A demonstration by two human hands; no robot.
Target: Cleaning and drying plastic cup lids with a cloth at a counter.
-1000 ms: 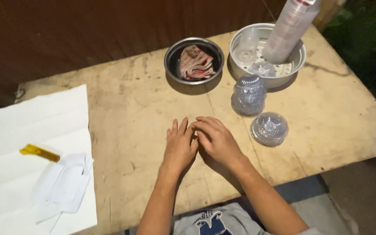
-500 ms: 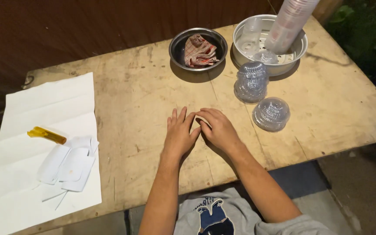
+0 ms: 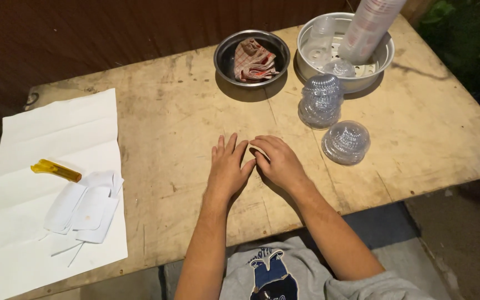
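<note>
Since the earlier frame both hands have stayed flat on the counter (image 3: 168,111), left hand (image 3: 228,166) touching right hand (image 3: 276,161), grips loose and holding nothing. Beyond them, the dark metal bowl (image 3: 223,55) holds a checked cloth (image 3: 254,60); right of it, a steel basin (image 3: 384,55) holds stacked plastic cups (image 3: 370,25).

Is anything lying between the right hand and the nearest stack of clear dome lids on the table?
Nothing visible. Only bare table separates the right hand, resting flat and empty, from the nearer stack of clear dome lids.

White blank labels (image 3: 87,208) on paper sheet (image 3: 56,133).
</note>
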